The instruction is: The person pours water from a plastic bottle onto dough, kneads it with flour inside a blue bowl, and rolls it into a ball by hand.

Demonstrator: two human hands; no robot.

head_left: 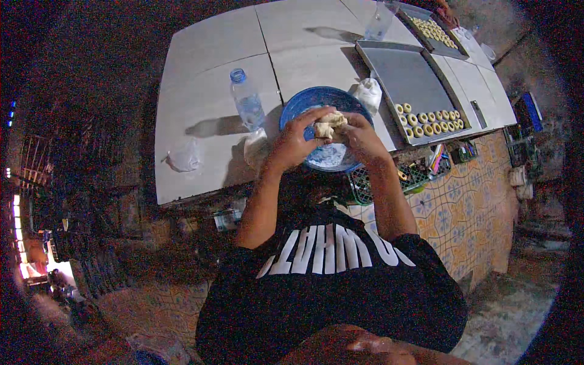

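A lump of pale dough [330, 124] is between my two hands, above a round blue basin [307, 96]. My left hand [297, 140] closes on the dough from the left, while my right hand [364, 140] grips it from the right. The lump looks uneven and partly pulled apart into two bulges. White flour [328, 157] lies in the bottom of the basin, below the hands. Part of the dough is hidden behind my fingers.
A clear bottle [246, 102] and small plastic bags [184, 158] stand left of the basin. To its right are a white bag [368, 94] and a metal tray [413, 76] with dough rings along its near end. Another filled tray [431, 30] sits farther back.
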